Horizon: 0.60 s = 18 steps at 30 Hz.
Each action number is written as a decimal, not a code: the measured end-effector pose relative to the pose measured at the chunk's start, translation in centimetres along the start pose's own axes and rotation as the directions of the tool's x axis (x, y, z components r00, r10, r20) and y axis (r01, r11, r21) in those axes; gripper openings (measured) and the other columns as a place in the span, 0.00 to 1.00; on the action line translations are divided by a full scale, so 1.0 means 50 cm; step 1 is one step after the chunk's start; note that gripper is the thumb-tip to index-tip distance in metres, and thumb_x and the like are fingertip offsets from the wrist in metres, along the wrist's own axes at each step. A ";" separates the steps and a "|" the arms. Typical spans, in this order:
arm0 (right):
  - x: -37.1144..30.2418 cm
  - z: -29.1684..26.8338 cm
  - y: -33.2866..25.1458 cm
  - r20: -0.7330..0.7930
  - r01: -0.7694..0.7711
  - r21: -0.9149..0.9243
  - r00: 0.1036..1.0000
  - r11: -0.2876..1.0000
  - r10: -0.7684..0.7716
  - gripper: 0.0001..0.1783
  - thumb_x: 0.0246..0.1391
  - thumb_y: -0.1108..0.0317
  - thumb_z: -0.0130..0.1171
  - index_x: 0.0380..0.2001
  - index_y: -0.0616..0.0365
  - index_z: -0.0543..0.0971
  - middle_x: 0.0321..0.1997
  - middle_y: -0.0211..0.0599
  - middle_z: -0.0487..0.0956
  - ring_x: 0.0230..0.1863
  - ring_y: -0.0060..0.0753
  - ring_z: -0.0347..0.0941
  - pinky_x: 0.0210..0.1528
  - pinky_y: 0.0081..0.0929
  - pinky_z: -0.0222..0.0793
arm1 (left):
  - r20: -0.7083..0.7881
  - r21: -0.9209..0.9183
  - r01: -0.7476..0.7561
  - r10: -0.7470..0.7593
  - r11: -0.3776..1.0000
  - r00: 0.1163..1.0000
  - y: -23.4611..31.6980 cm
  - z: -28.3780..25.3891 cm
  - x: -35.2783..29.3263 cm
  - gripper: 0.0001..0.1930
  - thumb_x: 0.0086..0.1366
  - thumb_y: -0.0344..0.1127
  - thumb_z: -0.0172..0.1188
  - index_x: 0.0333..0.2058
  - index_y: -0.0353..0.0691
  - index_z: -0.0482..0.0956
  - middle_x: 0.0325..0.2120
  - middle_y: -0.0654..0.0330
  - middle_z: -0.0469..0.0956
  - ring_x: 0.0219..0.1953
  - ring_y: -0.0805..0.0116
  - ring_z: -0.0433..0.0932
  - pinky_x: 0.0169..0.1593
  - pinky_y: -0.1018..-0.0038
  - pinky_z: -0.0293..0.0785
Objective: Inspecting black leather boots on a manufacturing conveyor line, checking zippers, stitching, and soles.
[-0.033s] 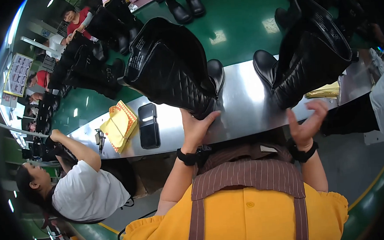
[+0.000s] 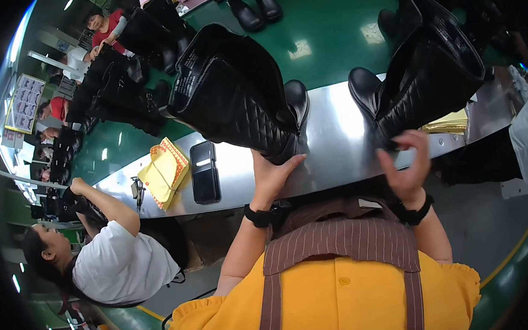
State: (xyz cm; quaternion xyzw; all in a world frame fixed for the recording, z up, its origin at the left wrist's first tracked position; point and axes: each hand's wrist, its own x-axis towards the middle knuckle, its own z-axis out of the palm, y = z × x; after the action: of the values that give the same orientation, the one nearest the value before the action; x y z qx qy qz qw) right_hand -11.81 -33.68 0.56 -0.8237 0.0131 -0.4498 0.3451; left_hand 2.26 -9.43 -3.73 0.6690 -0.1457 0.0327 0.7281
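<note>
Two tall black boots with quilted shafts stand side by side on the metal edge of the bench, toes pointing away from me. The left boot (image 2: 245, 105) leans left, its shaft gaping. My left hand (image 2: 272, 173) is closed about its heel, thumb on the near side, the other fingers mostly hidden beneath the boot. The right boot (image 2: 419, 86) leans right, also gaping at the top. Beside its heel my right hand (image 2: 408, 165) has thumb and fingers apart, close to the heel; whether a fingertip touches it I cannot tell.
A black phone (image 2: 204, 173) and a yellow paper bundle (image 2: 165, 174) lie left of the boots. More yellow papers (image 2: 449, 122) sit behind the right hand. Several black boots (image 2: 130, 100) line the green belt (image 2: 322, 28). A person in a white shirt (image 2: 122, 261) works at my left.
My right hand has moved up and slightly left, in to the right boot's heel, its fingers turning inward. My left hand keeps its hold on the left boot.
</note>
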 end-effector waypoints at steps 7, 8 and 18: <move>0.020 0.279 0.038 0.630 -0.245 0.044 0.759 0.968 0.164 0.17 0.59 0.56 0.57 0.41 0.60 0.78 0.38 0.46 0.80 0.34 0.50 0.77 0.40 0.40 0.71 | 0.212 0.157 0.224 -0.254 0.962 0.944 -0.039 -0.035 0.004 0.38 0.46 0.27 0.77 0.54 0.31 0.64 0.47 0.54 0.76 0.48 0.66 0.77 0.53 0.71 0.74; 0.027 0.293 0.051 0.604 -0.204 0.095 0.790 0.974 0.106 0.17 0.59 0.56 0.57 0.41 0.60 0.78 0.38 0.46 0.80 0.34 0.50 0.77 0.40 0.40 0.71 | 0.210 0.133 0.211 -0.236 0.968 0.949 -0.040 -0.034 0.003 0.36 0.47 0.27 0.77 0.53 0.31 0.65 0.47 0.54 0.77 0.48 0.66 0.77 0.53 0.72 0.74; 0.120 0.281 -0.036 0.859 -0.765 0.119 0.399 0.633 0.321 0.19 0.65 0.63 0.47 0.18 0.54 0.69 0.17 0.22 0.66 0.15 0.15 0.56 0.18 0.19 0.52 | 0.115 0.237 0.131 -0.162 0.963 0.980 -0.041 -0.020 -0.006 0.21 0.52 0.25 0.70 0.46 0.34 0.75 0.40 0.58 0.80 0.42 0.70 0.79 0.48 0.74 0.74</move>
State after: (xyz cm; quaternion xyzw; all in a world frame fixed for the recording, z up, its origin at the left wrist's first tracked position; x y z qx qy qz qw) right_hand 1.77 -26.48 1.00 -0.7540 0.0271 0.1103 0.6469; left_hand 2.61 -8.61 -5.84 0.7577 -0.1392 -0.0497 0.6356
